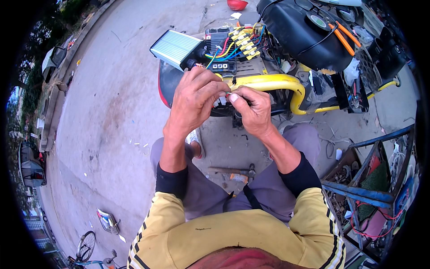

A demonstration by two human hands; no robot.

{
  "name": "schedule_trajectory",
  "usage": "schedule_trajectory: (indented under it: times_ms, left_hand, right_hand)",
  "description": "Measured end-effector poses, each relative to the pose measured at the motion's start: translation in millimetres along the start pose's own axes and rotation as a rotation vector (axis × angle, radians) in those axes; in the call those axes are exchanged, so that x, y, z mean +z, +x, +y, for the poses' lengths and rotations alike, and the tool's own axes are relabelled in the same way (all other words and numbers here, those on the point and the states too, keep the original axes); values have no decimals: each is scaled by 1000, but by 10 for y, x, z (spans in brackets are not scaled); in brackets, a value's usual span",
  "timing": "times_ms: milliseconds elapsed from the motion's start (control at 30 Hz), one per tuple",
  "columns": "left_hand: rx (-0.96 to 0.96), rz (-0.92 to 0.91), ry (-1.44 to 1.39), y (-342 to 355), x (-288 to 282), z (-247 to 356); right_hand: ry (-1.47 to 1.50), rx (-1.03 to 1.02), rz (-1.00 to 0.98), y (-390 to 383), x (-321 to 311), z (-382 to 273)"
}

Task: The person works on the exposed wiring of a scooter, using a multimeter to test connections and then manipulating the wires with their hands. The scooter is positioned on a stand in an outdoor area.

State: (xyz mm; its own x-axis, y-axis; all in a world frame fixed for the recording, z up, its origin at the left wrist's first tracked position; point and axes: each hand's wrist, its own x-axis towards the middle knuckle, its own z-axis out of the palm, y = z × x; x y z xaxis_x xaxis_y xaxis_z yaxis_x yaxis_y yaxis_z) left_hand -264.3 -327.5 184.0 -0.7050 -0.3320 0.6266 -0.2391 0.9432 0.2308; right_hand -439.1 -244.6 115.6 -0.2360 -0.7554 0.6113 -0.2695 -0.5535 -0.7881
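Observation:
My left hand (195,101) and my right hand (251,110) meet in front of me, fingertips pinched together on thin wires (225,93) that lead up into a wiring bundle with yellow connectors (244,42). Just beyond them a silver finned controller box (174,47) rests on a scooter's opened body. A yellow frame tube (277,83) curves right behind my right hand. The wire ends are mostly hidden by my fingers.
A black scooter seat (298,31) carries a tape roll (318,21) and orange-handled pliers (344,38). A hammer (233,171) lies on the concrete between my knees. A blue metal rack (371,179) with parts stands at right. A bicycle wheel (85,245) is at lower left.

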Motion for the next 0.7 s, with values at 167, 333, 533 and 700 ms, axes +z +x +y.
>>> schedule_trajectory:
  times_ms: [167,333,533,700]
  left_hand:
    - [-6,20,-13,9,34,-16]
    - [-110,129,-77,-30,63,-75]
    - [-416,398,-513,-104,54,-97]
    - [-399,416,-588,-105,60,-115]
  right_hand:
    - [-23,-90,31,30,44,25]
    - [-21,-55,49,46,51,69]
    - [-150,54,169,100,-1,40]
    - [-478,-55,-10,86,-68,21]
